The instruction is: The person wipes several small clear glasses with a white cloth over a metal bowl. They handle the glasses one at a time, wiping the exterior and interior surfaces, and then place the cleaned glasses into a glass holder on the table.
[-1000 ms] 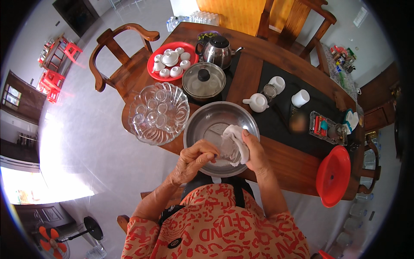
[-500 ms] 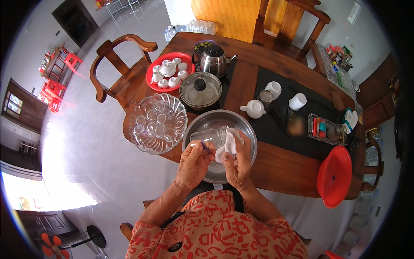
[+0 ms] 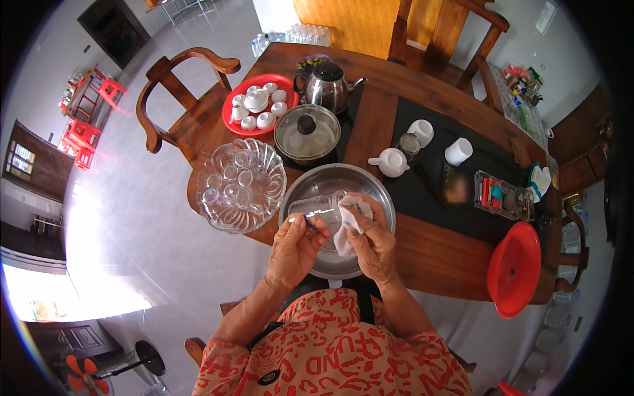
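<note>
Over a steel basin (image 3: 383, 198), my left hand (image 3: 294, 254) pinches a small white-and-purple thing (image 3: 309, 223) whose kind I cannot make out. My right hand (image 3: 375, 247) is closed on a bunched white cloth (image 3: 349, 231). A clear glass vessel (image 3: 314, 206) lies tilted on its side in the basin, just beyond my fingers, and its right end sits behind the cloth. Whether the cloth touches the glass I cannot tell. Left of the basin stands a fluted glass bowl (image 3: 274, 204) with several small glasses in it.
Behind the basin are a lidded pot (image 3: 290, 142), a steel kettle (image 3: 323, 96) and a red tray (image 3: 238, 92) of white teaware. A white teapot (image 3: 393, 163), white cups (image 3: 458, 152) and a glass tray (image 3: 489, 210) stand to the right. A red basin (image 3: 515, 264) leans at the table's right edge.
My right hand has turned and shifted slightly right with the cloth, and more of the glass vessel shows. My left hand keeps its pinch in nearly the same place.
</note>
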### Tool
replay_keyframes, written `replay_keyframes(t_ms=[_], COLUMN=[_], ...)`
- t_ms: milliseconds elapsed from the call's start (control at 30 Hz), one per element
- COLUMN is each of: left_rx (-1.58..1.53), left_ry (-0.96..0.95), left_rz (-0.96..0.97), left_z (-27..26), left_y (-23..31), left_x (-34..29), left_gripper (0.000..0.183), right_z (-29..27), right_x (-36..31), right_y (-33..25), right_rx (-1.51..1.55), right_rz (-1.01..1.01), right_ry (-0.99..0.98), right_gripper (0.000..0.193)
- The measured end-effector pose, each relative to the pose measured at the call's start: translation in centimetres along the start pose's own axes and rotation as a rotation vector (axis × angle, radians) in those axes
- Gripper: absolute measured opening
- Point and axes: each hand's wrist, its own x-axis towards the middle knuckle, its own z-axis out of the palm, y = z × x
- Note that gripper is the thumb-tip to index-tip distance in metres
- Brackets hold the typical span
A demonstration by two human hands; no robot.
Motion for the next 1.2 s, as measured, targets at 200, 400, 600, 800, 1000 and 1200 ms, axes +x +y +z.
replay_keyframes(t_ms=[200,400,600,800,1000,1200], left_rx=[-0.005,0.037,0.083,0.337,0.54,0.589], left_ry=[-0.044,-0.06,-0.023,-0.082,-0.118,-0.111], left_rz=[-0.042,-0.047,0.02,0.154,0.156,0.192], left_z=[-0.3,0.2,0.0,0.4,0.0,0.1], left_y=[0.3,0.4,-0.2,0.1,0.0,0.0], left_x=[-0.1,-0.4,-0.3,-0.7,-1.0,-1.1], left_gripper=[0.019,0.017,0.018,0.02,0.022,0.022], right_z=[-0.5,-0.6,-0.5,-0.7,-1.4,-2.5], right_x=[-0.1,0.1,-0.3,-0.6,1.0,1.1], right_y=[0.0,0.7,-0.1,-1.0,-1.2,0.1], right_rx=[-0.011,0.171,-0.312,-0.434,-0.315,-0.175], right_rz=[-0.037,0.218,-0.057,-0.241,-0.006,0.107], right_ry=[-0.04,0.066,0.048,-0.096,-0.097,-0.128], right_gripper=[0.033,0.031,0.032,0.038,0.033,0.028])
